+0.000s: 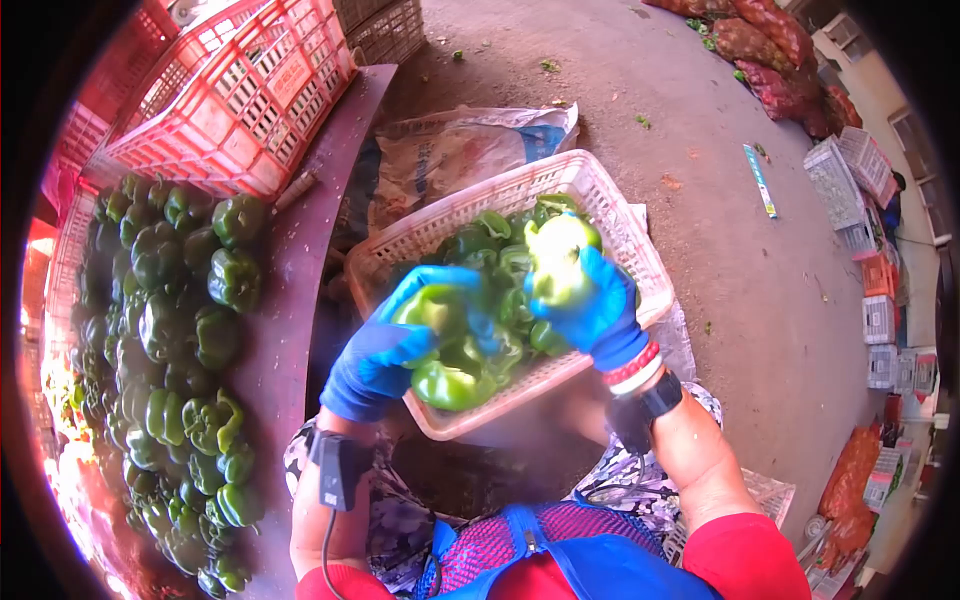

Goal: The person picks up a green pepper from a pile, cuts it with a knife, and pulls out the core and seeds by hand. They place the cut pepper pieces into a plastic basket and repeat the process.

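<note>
A pale pink plastic crate stands in front of my knees, with many green bell peppers lying in it. My left hand, in a blue glove, curls around a green bell pepper over the crate's left side. Just below that hand another bell pepper sits near the crate's front edge. My right hand, also gloved in blue, grips a brightly lit green bell pepper above the right part of the crate. Its underside is hidden by my fingers.
At my left, rows of bell peppers cover a low table. Red crates stand at its far end. A printed sack lies behind the pepper crate. Filled red mesh sacks and more crates line the right side.
</note>
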Available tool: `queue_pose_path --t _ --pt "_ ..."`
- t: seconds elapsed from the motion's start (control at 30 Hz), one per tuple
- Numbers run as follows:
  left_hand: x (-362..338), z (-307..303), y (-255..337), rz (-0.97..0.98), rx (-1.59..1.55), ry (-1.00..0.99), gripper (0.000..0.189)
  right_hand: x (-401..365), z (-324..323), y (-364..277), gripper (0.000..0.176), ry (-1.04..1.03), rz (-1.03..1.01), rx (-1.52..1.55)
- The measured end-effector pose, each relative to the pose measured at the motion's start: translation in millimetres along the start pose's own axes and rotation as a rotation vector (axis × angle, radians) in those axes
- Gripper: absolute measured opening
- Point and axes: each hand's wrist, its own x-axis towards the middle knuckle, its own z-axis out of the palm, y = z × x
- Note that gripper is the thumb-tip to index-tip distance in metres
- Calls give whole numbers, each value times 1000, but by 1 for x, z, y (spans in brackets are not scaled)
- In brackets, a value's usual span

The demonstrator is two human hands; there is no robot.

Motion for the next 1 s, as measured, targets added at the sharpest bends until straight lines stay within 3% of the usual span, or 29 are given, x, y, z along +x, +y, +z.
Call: queue_pose_path --t 0.03,0.1,0.13,0.23,0.27,0.37,0.4,0.43,0.5,0.57,0.6,0.7,0.73,0.8,0.9,1.0 --pt "0 2 3 -189 123 121 71 1 -1 -10 54 74 -34 -34" --pt "9 -29 -29 112 1072 131 61 3 6 -16 61 16 -51 -189" --pt "13 -27 -35 236 1439 181 65 4 20 -9 65 14 -90 -326" --pt "21 3 -24 -112 331 146 62 4 39 10 75 -82 -67 -662" --pt "25 -11 -41 -208 290 124 55 3 43 17 76 -110 -34 -717" --pt "30 -1 -53 -6 463 248 56 3 58 29 73 -71 -35 -941" --pt "29 5 -43 -91 402 259 63 5 52 33 71 -31 -63 -977" --pt "32 11 -43 7 420 299 55 8 53 36 64 -20 -152 -1120" --pt "29 28 -29 -60 460 368 47 12 55 43 52 45 -334 -1413" --pt "28 34 -39 54 662 502 42 16 32 53 46 114 -419 -1261" --pt "37 28 -45 31 777 502 46 15 20 52 46 187 -414 -1318" --pt "37 25 -56 130 981 598 61 12 -15 38 60 360 -164 -1035" --pt "41 24 -68 224 992 625 60 13 -3 42 60 365 -76 -790" --pt "37 24 -66 323 996 613 58 8 -54 35 65 235 -221 -977" --pt "33 23 -58 426 1006 522 50 9 -48 44 91 264 -317 -1025" --pt "25 22 -56 487 1096 454 40 3 -40 44 74 131 -379 -1436"
